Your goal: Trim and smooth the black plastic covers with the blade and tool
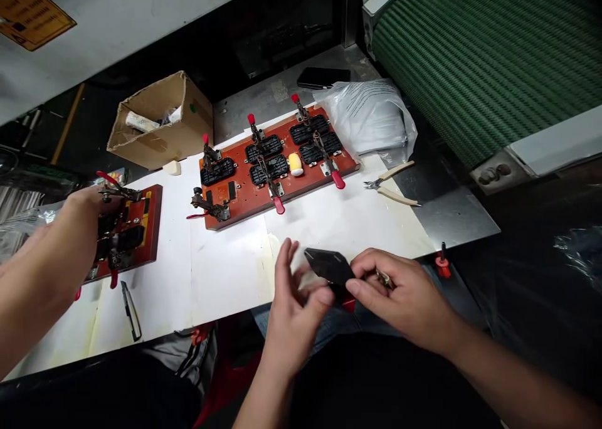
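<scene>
A flat black plastic part [329, 266] with angled corners is held tilted above the table's front edge. My right hand [404, 294] pinches its right end between thumb and fingers. Something small and metallic [385, 280] also shows among those fingers, too little of it visible to name. Beside the part's left end is my left hand [296, 310], fingers stretched and apart, slightly blurred. Behind both hands lies a red-brown fixture board [244, 194] with red-tipped toggle clamps and several black plastic parts [269, 170] set in it. A yellow-and-white piece [295, 164] rests on that board.
At left, another person's arm [56, 253] reaches over a second clamp board [153, 228]. A utility knife [130, 313], cutters [390, 184], a cardboard box [160, 128], a plastic bag [371, 118] and a phone [323, 76] lie around. A green conveyor belt [489, 52] flanks the right.
</scene>
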The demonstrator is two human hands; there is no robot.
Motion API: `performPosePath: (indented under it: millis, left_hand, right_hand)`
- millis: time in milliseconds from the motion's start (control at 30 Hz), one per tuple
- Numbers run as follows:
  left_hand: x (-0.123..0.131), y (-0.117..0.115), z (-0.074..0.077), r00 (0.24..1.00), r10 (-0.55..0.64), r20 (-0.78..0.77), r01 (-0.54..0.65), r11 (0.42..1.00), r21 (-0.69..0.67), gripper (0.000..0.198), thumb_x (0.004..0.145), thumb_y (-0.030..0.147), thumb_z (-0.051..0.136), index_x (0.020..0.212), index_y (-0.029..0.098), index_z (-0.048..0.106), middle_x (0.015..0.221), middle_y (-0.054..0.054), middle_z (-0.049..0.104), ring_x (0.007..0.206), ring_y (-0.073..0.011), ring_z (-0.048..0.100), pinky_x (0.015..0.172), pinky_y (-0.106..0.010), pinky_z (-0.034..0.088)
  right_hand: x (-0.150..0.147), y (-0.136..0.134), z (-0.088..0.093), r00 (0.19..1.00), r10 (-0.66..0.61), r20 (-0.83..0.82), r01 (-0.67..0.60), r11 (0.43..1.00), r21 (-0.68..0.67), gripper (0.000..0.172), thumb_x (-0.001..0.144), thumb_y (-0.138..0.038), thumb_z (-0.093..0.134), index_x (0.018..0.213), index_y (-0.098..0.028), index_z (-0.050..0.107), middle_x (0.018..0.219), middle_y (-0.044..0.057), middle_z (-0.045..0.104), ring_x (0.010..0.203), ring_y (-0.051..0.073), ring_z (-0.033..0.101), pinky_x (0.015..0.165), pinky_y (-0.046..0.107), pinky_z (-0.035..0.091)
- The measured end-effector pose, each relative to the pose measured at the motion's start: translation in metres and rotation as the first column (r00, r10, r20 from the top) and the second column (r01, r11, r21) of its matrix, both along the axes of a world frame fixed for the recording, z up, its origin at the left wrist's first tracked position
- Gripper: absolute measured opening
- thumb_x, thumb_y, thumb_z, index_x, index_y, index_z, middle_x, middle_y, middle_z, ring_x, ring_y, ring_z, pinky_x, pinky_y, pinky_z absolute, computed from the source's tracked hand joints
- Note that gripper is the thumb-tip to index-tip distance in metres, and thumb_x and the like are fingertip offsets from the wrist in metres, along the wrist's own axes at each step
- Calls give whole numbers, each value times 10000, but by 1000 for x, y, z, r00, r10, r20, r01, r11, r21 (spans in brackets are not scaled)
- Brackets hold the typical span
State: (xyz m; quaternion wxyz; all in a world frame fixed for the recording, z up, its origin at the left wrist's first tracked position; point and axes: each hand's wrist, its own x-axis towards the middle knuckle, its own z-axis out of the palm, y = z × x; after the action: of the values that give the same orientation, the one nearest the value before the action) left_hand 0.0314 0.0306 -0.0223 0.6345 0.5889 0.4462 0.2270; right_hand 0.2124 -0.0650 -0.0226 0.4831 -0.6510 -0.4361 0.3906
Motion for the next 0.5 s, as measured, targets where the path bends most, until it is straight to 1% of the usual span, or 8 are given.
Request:
performPosePath:
  millis: [33,67,133,233,267,333,400,500]
  left_hand:
    - [-3,1,-1,993,-70,-91,88,974,210,883,922,516,816,1656,431,332,1771,-85,305,1555,-363,452,1175,-531,531]
    - [-5,2,-1,975,-131,-179,190,911,366,882,913,408,847,1646,438,359,1756,-63,344,1593,-343,397,1255,-546,452]
    - [-8,4,-1,934,-228,-276,337,823,457,732,940,293,812,1579,408,474,1623,-54,538,1535,-299,484,1285,-526,421]
    - [-10,6,2,936,-297,-188,341,898,278,614,955,208,768,1495,392,542,1464,-25,658,1326,-232,667,1169,-424,545]
    - [-11,7,3,945,-293,-144,319,923,215,623,946,183,767,1489,391,544,1461,-20,654,1308,-228,677,1156,-413,555]
    - [-12,7,6,957,-281,-74,289,946,149,650,934,123,745,1489,394,545,1469,-17,639,1317,-232,671,1162,-415,549]
    - [-13,7,8,959,-279,-51,283,950,133,674,918,78,723,1488,395,552,1482,-20,627,1343,-241,652,1170,-418,541]
    - [-16,8,9,953,-298,-60,303,945,124,714,888,33,699,1487,396,562,1510,-26,614,1339,-252,654,1168,-426,537]
  right_hand:
    - [-1,0,2,999,-22,-37,19,997,-78,127,1002,-346,711,945,-245,659,750,-69,565,581,93,430,534,246,362]
    - [-1,1,4,997,-18,-82,7,990,-138,154,998,-369,708,928,-246,648,699,-79,514,568,99,400,524,255,345]
    - [1,2,9,986,42,-161,-74,978,-193,189,1004,-398,696,920,-248,619,674,-84,468,576,108,394,524,261,336]
    - [10,1,16,963,218,-160,-242,958,-150,168,1070,-430,624,1106,-268,646,862,-52,621,739,125,572,663,248,473]
    - [14,1,17,955,269,-127,-284,951,-122,215,1107,-433,566,1244,-288,644,1035,-26,681,907,141,645,806,256,527]
    - [23,-1,19,942,336,-20,-337,939,-65,339,1164,-406,452,1474,-343,573,1336,-1,665,1228,158,630,1068,285,500]
    - [29,-2,19,924,362,121,-363,932,-10,369,1178,-330,429,1521,-355,563,1367,-9,669,1266,137,618,1106,265,473]
    - [33,-4,20,881,370,296,-416,903,110,365,1143,-221,527,1491,-300,603,1250,-16,731,1139,120,659,1022,238,495]
